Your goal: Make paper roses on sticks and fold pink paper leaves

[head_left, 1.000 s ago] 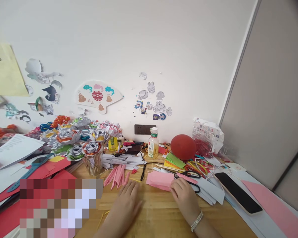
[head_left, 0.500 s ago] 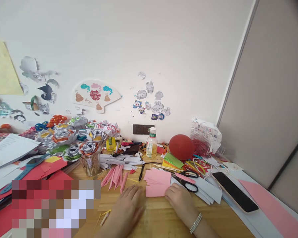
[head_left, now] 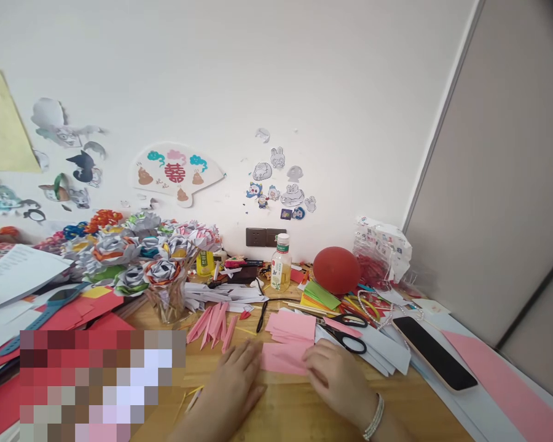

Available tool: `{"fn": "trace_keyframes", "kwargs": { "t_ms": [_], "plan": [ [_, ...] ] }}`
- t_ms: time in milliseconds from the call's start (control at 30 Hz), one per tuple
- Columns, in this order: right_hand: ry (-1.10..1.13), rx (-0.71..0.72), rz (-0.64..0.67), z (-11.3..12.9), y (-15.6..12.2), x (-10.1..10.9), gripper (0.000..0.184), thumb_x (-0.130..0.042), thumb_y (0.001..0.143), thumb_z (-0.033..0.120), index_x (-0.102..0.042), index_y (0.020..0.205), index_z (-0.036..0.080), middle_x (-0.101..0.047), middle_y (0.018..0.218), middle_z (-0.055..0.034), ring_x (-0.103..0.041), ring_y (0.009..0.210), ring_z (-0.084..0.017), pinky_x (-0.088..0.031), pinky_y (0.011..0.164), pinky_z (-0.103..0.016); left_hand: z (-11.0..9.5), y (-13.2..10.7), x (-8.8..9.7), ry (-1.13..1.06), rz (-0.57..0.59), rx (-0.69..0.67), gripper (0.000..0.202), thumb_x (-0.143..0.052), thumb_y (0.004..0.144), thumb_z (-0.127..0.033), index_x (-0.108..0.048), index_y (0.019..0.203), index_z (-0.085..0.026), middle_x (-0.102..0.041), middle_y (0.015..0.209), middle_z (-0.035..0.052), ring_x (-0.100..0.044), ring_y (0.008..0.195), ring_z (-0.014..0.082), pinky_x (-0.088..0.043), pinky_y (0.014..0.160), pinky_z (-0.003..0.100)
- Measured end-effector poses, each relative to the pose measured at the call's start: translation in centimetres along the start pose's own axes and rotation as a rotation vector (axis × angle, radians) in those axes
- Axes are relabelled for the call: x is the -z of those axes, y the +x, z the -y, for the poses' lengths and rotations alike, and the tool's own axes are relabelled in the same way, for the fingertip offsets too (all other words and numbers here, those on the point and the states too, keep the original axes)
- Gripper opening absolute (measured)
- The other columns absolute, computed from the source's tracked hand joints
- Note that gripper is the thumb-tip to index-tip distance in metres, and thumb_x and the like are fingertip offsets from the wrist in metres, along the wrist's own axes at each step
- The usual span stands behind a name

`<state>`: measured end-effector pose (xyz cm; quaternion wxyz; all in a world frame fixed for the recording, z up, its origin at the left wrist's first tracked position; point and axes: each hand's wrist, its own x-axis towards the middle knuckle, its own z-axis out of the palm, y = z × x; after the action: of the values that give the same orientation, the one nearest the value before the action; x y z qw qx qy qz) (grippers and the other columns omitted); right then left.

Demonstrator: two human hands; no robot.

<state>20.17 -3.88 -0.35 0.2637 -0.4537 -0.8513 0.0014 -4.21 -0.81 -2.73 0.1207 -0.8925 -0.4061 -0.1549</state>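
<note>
A single pink paper sheet [head_left: 281,357] lies on the wooden desk [head_left: 304,411] between my hands. My right hand [head_left: 338,377], with a bracelet at the wrist, rests on the sheet's right edge, fingers curled over the paper. My left hand [head_left: 235,383] lies flat on the desk with fingers stretched out, fingertips touching the sheet's left edge. Just behind the sheet sits a small stack of pink paper [head_left: 292,325]. Folded pink paper strips [head_left: 214,322] lie fanned out to the left of the stack.
Black-handled scissors [head_left: 348,341] and white sheets lie right of the stack, a black phone [head_left: 433,351] further right. A jar of paper roses [head_left: 166,288], a bottle [head_left: 281,264] and a red ball [head_left: 337,270] stand toward the wall. Red papers cover the left.
My right hand has drawn one pink sheet off the stack toward me and to the left. My left hand has stayed flat and now meets the sheet's left edge.
</note>
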Motion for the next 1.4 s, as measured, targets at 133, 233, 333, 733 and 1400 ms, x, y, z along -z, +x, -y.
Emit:
{"fn": "trace_keyframes", "kwargs": {
  "t_ms": [133, 233, 333, 733, 1400],
  "plan": [
    [0.054, 0.172, 0.135, 1.5, -0.2, -0.3, 0.012, -0.054, 0.075, 0.009, -0.061, 0.074, 0.019, -0.069, 0.083, -0.001, -0.059, 0.078, -0.017, -0.041, 0.071, -0.026, -0.7, 0.2, 2.4, -0.067, -0.289, 0.031, 0.03, -0.038, 0.086, -0.012, -0.062, 0.103, -0.018, -0.067, 0.103, 0.0098, -0.061, 0.096, 0.0214, -0.05, 0.084, 0.036],
    [0.094, 0.088, 0.178, 2.0, -0.3, -0.9, 0.012, -0.057, 0.07, 0.006, -0.06, 0.071, 0.019, -0.067, 0.083, -0.0005, -0.058, 0.078, -0.017, -0.041, 0.069, -0.025, -3.0, 0.1, 4.1, -0.148, -0.378, -0.114, 0.029, -0.033, 0.085, -0.007, -0.059, 0.082, -0.018, -0.063, 0.076, 0.0054, -0.059, 0.07, 0.0164, -0.049, 0.065, 0.029],
    [0.174, -0.047, 0.148, 1.8, -0.2, -1.3, 0.015, -0.057, 0.068, 0.003, -0.059, 0.068, 0.018, -0.066, 0.084, -0.0006, -0.058, 0.082, -0.016, -0.041, 0.071, -0.024, -5.5, -0.4, 3.0, -0.055, -0.407, -0.364, 0.029, -0.034, 0.086, -0.008, -0.051, 0.065, -0.019, -0.052, 0.058, 0.0005, -0.048, 0.053, 0.0143, -0.041, 0.052, 0.027],
    [0.461, -0.201, 0.162, 1.4, 0.1, -1.1, 0.014, -0.061, 0.075, 0.005, -0.065, 0.075, 0.018, -0.067, 0.083, -0.0002, -0.06, 0.078, -0.014, -0.044, 0.069, -0.021, -7.0, -1.9, -2.9, 0.112, -0.541, -0.265, 0.02, -0.044, 0.087, -0.011, -0.06, 0.075, -0.018, -0.067, 0.084, 0.0043, -0.061, 0.082, 0.0203, -0.045, 0.072, 0.031],
    [0.094, 0.043, 0.169, -0.1, 0.2, -0.5, 0.033, -0.068, 0.077, 0.039, -0.065, 0.107, 0.025, -0.065, 0.116, -0.0012, -0.051, 0.102, -0.021, -0.038, 0.092, -0.035, -6.7, -1.8, -2.2, 0.255, -0.517, -0.297, 0.021, -0.044, 0.09, -0.018, -0.06, 0.104, -0.022, -0.069, 0.101, 0.0031, -0.06, 0.097, 0.0209, -0.042, 0.084, 0.033]
  ]
}}
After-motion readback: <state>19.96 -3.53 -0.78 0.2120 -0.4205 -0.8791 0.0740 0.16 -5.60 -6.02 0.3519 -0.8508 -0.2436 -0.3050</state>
